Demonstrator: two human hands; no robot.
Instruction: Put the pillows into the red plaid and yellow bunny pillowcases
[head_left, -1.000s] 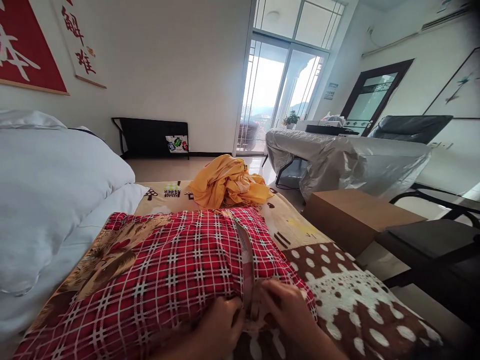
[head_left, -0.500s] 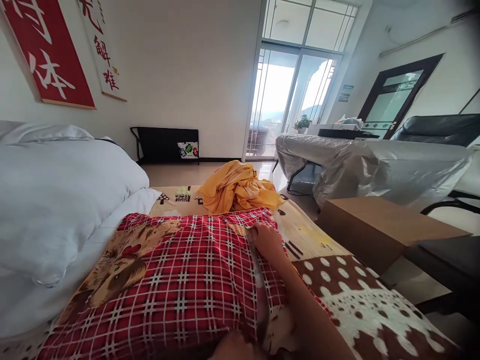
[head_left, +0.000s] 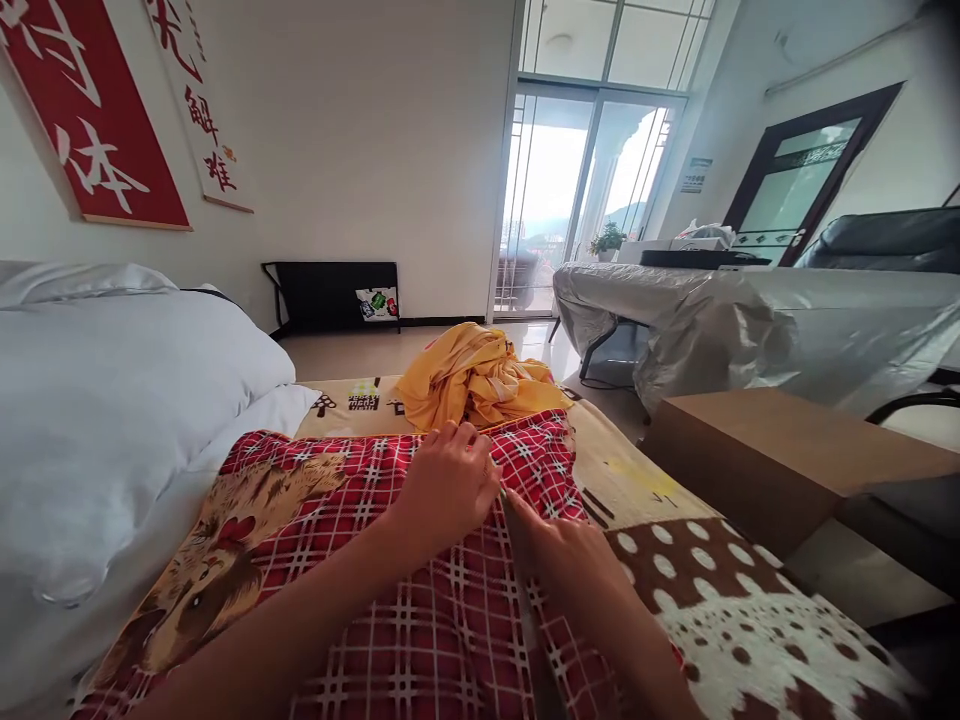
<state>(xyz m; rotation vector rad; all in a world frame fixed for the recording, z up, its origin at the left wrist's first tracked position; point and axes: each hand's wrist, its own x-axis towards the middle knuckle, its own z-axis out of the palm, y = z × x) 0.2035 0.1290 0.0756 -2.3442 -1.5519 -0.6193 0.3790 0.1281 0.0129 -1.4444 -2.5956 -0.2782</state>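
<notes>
A red plaid pillowcase (head_left: 405, 630) with a hen print on its left side lies flat on the bed in front of me. A long slit runs down its right part, and a grey-brown strip shows inside. My left hand (head_left: 454, 475) is closed on the cloth near the slit's far end, its fingertips partly hidden. Just to its right, my right hand (head_left: 566, 550) pinches the slit's edge, with thumb and fingers close to the left hand. Whether either one holds a zip pull, I cannot make out.
Beyond the pillowcase sits a crumpled yellow cloth (head_left: 476, 375). White pillows (head_left: 150, 400) are heaped at the left. The patterned blanket (head_left: 697, 570) covers the bed. To the right stand a cardboard box (head_left: 787, 440) and a plastic-covered table (head_left: 712, 310).
My left hand has come up from the bottom edge to the slit's far end. My right hand has shifted slightly nearer and lower, beside it.
</notes>
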